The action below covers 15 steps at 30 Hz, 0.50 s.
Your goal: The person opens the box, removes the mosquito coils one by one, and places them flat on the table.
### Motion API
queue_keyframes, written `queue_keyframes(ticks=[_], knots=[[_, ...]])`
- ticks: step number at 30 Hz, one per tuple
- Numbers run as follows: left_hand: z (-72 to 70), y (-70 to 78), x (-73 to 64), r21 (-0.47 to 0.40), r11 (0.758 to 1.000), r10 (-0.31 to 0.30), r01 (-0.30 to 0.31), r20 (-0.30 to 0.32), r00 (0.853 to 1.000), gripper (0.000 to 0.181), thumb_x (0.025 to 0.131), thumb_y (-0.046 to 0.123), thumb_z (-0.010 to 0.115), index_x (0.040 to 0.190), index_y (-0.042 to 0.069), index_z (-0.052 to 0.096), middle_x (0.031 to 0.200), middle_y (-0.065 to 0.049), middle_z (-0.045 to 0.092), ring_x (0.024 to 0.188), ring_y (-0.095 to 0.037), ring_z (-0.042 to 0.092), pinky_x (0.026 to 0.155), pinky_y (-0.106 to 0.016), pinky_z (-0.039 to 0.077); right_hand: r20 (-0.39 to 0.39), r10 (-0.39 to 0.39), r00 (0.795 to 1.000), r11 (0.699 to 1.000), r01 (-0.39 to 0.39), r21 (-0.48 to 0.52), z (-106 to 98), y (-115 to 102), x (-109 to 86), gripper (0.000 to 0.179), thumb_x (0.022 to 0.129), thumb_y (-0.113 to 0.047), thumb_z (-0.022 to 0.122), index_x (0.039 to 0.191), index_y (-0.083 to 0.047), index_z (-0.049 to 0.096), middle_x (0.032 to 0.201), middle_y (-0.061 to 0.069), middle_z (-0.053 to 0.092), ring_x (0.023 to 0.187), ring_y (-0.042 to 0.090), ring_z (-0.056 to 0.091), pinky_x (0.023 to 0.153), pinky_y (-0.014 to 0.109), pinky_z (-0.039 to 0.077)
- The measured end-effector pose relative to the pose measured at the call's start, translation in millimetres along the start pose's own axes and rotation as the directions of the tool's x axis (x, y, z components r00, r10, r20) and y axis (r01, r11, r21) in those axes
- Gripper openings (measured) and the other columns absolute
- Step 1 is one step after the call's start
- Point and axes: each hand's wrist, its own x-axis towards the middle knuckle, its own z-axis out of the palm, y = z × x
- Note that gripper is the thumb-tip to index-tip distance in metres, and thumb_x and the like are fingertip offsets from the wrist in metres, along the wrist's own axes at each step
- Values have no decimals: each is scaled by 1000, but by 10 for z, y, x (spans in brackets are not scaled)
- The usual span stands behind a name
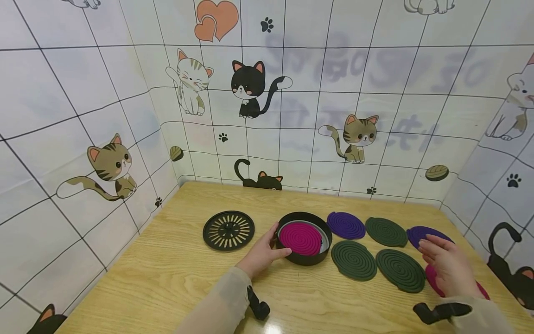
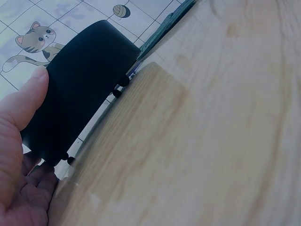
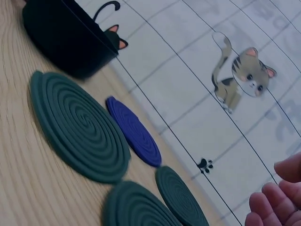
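Note:
In the head view my left hand (image 1: pixel 262 254) grips the left side of a round black mosquito coil tin (image 1: pixel 308 260). The left wrist view shows the thumb against the tin's dark wall (image 2: pixel 94 66), the fingers at its lower edge, and small feet underneath. Inside lies a magenta mosquito coil (image 1: pixel 299 239). Over at the right, my right hand (image 1: pixel 450 268) hovers with loosely bent fingers and nothing visible in them. It overlaps a second magenta coil (image 1: pixel 434 279) and is close to a purple coil (image 1: pixel 420 235). Its fingers (image 3: pixel 270 202) also show in the right wrist view.
Left of the tin lies its slotted black lid (image 1: pixel 229 226). Between tin and right hand, another purple coil (image 1: pixel 346 226) and three dark green coils, one nearest the tin (image 1: pixel 353 260), lie flat on the wooden table (image 1: pixel 167 278). Cat-patterned sheeting (image 1: pixel 292 153) surrounds the table's back and sides.

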Motion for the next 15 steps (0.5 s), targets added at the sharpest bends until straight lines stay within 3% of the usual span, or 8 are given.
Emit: queue_keyframes(ticks=[3,8,15], knots=[[6,-3,0,1,1000,-2,2,3,1000,96,83,39,76,156,23,16,156,-7,26,140,-31,30,113,-42,27,89,-98,991,995,96,33,158,24,-31,28,93,-22,65,115,-24,49,89,-23,60,81,-4,59,71,12,49],[7,-3,-8,4,1000,-8,8,7,1000,96,83,40,75,156,24,16,156,-7,25,140,-31,30,113,-43,27,172,-194,966,980,183,80,443,40,-73,30,94,-15,63,118,-20,46,93,-22,61,86,-3,59,74,13,48],[-1,20,-24,2,1000,-2,2,11,1000,95,84,39,75,156,23,16,157,-7,24,140,-32,30,113,-43,26,263,-216,940,976,215,31,816,8,-83,34,97,-15,59,127,-13,43,97,-21,58,90,-2,58,81,15,47]])
